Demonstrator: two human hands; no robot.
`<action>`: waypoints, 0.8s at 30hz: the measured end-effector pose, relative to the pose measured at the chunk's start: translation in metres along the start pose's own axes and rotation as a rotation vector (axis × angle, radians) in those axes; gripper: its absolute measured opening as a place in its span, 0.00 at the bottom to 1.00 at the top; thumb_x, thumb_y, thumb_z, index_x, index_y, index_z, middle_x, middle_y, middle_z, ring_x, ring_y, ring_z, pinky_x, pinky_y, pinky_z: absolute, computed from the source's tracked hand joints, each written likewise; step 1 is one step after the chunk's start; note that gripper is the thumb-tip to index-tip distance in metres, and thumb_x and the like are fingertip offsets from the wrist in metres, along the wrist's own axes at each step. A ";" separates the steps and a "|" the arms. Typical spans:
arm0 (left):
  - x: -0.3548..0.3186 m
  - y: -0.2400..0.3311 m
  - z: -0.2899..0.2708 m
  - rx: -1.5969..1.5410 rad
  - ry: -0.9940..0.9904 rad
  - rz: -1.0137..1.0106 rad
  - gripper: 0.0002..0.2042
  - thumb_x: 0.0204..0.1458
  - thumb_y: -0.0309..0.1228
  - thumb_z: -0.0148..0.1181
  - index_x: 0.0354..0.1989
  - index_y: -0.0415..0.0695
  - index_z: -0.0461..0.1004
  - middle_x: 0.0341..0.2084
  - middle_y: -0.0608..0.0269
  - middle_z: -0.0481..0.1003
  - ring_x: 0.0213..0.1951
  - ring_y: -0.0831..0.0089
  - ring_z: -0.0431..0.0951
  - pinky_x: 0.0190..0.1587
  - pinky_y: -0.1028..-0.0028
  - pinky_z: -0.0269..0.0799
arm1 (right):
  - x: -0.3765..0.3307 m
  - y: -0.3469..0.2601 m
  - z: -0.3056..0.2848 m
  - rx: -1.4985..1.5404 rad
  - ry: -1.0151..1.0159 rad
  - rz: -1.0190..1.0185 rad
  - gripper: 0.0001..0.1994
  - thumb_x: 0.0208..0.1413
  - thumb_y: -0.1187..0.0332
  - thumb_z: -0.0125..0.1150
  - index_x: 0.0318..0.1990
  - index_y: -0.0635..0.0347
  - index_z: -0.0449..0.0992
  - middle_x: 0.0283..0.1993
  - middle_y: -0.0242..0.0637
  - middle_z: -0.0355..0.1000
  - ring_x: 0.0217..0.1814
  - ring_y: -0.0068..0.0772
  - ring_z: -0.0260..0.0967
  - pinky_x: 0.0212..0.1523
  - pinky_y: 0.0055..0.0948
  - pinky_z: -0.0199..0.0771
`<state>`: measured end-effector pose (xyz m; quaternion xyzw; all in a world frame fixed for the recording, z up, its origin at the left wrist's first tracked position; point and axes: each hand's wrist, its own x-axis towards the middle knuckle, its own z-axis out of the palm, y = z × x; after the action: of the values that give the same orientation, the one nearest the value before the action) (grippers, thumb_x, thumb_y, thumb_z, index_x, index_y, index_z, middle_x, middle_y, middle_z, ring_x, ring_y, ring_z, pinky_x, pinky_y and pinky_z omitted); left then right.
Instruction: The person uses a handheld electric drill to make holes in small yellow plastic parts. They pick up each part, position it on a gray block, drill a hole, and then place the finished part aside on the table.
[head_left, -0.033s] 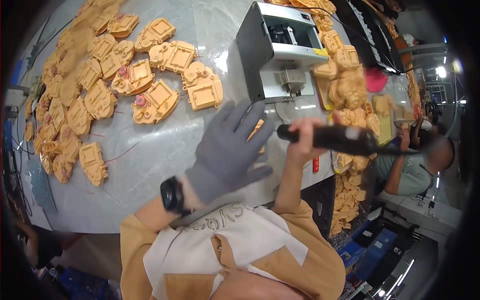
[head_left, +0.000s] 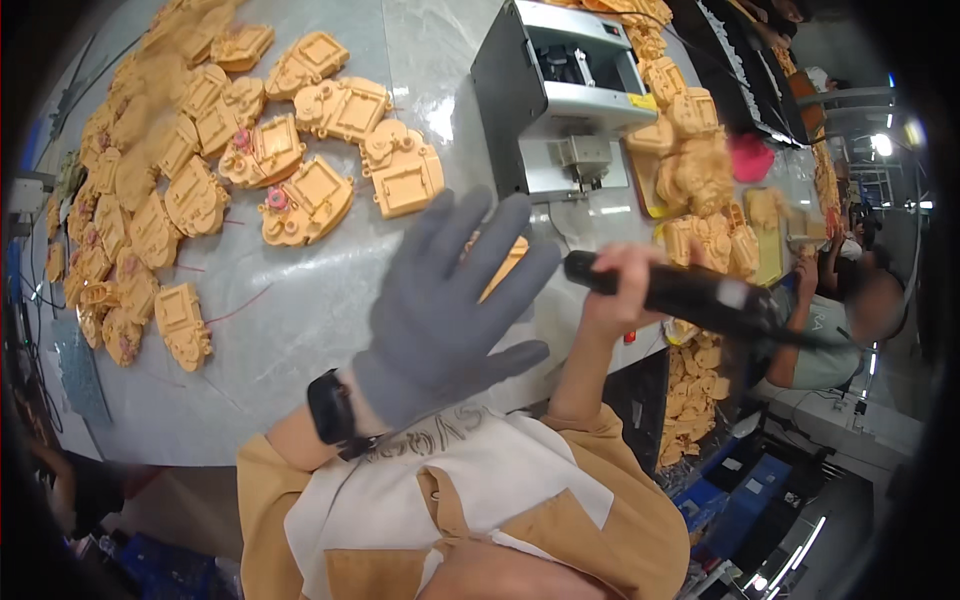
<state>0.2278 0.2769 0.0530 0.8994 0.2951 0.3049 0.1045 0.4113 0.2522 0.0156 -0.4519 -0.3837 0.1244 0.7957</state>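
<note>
My left hand [head_left: 455, 290], in a grey glove, is spread out palm down over the table. Beneath its fingers an orange-yellow plastic housing [head_left: 508, 266] partly shows; the glove hides the rest, and whether they touch I cannot tell. In my bare right hand [head_left: 622, 290] is a black electric screwdriver [head_left: 705, 300], held nearly level, with its rear end and cord trailing right. Its tip end points left toward the gloved fingers. Left of my hands lie similar housings, among them one with a square recess [head_left: 405, 180] and one with a pink-red round piece [head_left: 305, 203].
A black-and-silver machine [head_left: 555, 100] stands beyond my hands on the grey table [head_left: 300, 345]. Many housings are heaped at the far left, and more line the right side [head_left: 695, 180]. Thin red wires stick out near some housings. A co-worker [head_left: 830, 330] sits at the right.
My right hand has shifted slightly to the right with the screwdriver, whose rear end has dipped. My gloved left hand has turned a little, its fingers spread over the housing.
</note>
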 end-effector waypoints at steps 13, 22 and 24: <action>-0.052 -0.008 0.037 -0.133 -0.041 -0.294 0.37 0.31 0.33 0.70 0.56 0.49 0.62 0.54 0.47 0.61 0.50 0.51 0.68 0.49 0.60 0.66 | 0.086 0.003 0.060 -0.167 -0.195 -0.202 0.25 0.44 0.82 0.53 0.53 0.70 0.55 0.15 0.36 0.66 0.16 0.25 0.64 0.28 0.23 0.68; -0.075 -0.015 0.055 -0.188 0.026 -0.514 0.37 0.30 0.35 0.72 0.55 0.50 0.64 0.45 0.55 0.68 0.47 0.57 0.68 0.50 0.63 0.64 | 0.010 -0.039 0.028 0.050 -0.291 0.019 0.30 0.44 0.81 0.50 0.55 0.66 0.46 0.15 0.39 0.63 0.13 0.27 0.60 0.23 0.30 0.68; -0.071 -0.018 0.055 -0.233 0.042 -0.527 0.37 0.30 0.36 0.72 0.55 0.50 0.64 0.45 0.55 0.68 0.47 0.58 0.68 0.50 0.64 0.64 | 0.005 -0.041 0.029 0.143 -0.303 -0.110 0.32 0.43 0.82 0.50 0.57 0.64 0.44 0.17 0.41 0.64 0.13 0.28 0.60 0.20 0.31 0.68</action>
<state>0.2074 0.2485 -0.0315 0.7672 0.4836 0.3178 0.2765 0.3879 0.2499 0.0600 -0.3487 -0.5135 0.1745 0.7644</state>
